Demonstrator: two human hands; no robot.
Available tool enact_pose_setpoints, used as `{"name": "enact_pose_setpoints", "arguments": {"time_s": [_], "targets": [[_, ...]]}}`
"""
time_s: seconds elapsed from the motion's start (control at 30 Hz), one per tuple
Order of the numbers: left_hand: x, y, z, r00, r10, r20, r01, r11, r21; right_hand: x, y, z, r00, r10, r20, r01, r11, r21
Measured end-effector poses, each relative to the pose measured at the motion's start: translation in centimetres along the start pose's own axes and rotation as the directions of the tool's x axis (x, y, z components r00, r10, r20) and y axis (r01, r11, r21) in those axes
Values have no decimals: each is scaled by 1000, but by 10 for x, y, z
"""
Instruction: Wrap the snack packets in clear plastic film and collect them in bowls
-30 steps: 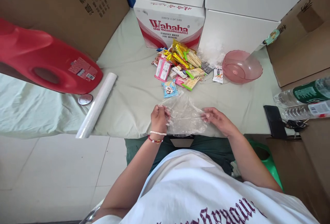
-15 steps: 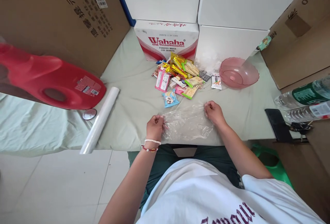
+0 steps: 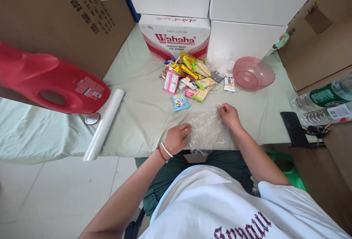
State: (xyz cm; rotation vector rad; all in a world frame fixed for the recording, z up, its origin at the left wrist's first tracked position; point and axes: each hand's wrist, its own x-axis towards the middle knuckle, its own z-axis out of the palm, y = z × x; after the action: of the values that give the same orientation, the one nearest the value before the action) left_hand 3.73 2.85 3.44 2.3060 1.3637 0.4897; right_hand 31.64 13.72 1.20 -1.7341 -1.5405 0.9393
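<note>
A crumpled clear plastic bag [image 3: 206,131] hangs between my two hands at the table's front edge, its lower part over my lap. My left hand [image 3: 177,138] is closed on the bag's left side, fingertips pressed together. My right hand [image 3: 228,114] pinches its upper right corner. Just beyond the bag lies a blue snack packet [image 3: 180,101], at the near side of a pile of wrapped snacks [image 3: 189,76]. To the right of the pile are a small white packet [image 3: 229,83] and a pink translucent bowl [image 3: 254,79].
A white plastic-film roll [image 3: 104,123], a round tin [image 3: 92,118] and a large red jug [image 3: 55,81] lie on the left. A Wahaha carton [image 3: 174,39] stands behind the snacks. Plastic bottles [image 3: 327,94] and a black phone-like object [image 3: 294,129] are at the right.
My left hand has moved right, closer to my right hand, and the bag between them has bunched up. My right hand stays at its corner. The view has shifted slightly.
</note>
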Motion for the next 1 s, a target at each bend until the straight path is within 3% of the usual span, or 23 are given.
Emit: {"name": "enact_pose_setpoints", "arguments": {"time_s": [0.1,0.23,0.37,0.5,0.6,0.63,0.7,0.77,0.83,0.9,1.0], "targets": [[5,5,1,986,-158,-44,155,986,-66,-3,1,-3,1000,3,-7,-3,1000,-13],[12,15,11,936,-335,-108,345,933,100,-6,-2,-8,1000,-12,-19,11,998,-57],[9,10,18,964,-228,-139,258,930,261,-3,4,-17,997,-43,-58,34,988,-153],[2,1,18,982,-153,-107,177,944,278,1,14,-32,998,-21,-61,4,961,-277],[1,-1,18,985,-162,-67,174,947,271,-2,7,-48,979,-160,-127,93,903,-419],[2,-2,18,984,-165,-59,175,947,269,-5,1,-53,958,-264,-115,185,870,-457],[4,-2,19,984,-172,-54,180,949,259,-11,-14,-59,869,-491,57,454,749,-483],[5,-2,22,979,-190,-76,203,948,243,-17,-30,-56,706,-620,342,706,582,-403],[7,0,24,969,-217,-118,238,946,221,-19,-43,-43,561,-633,533,825,483,-294],[9,2,27,957,-241,-164,269,946,181,-15,-51,-25,524,-632,571,840,494,-224],[10,6,29,930,-271,-248,286,958,26,-3,-58,-6,567,-656,498,782,618,-76]]}}
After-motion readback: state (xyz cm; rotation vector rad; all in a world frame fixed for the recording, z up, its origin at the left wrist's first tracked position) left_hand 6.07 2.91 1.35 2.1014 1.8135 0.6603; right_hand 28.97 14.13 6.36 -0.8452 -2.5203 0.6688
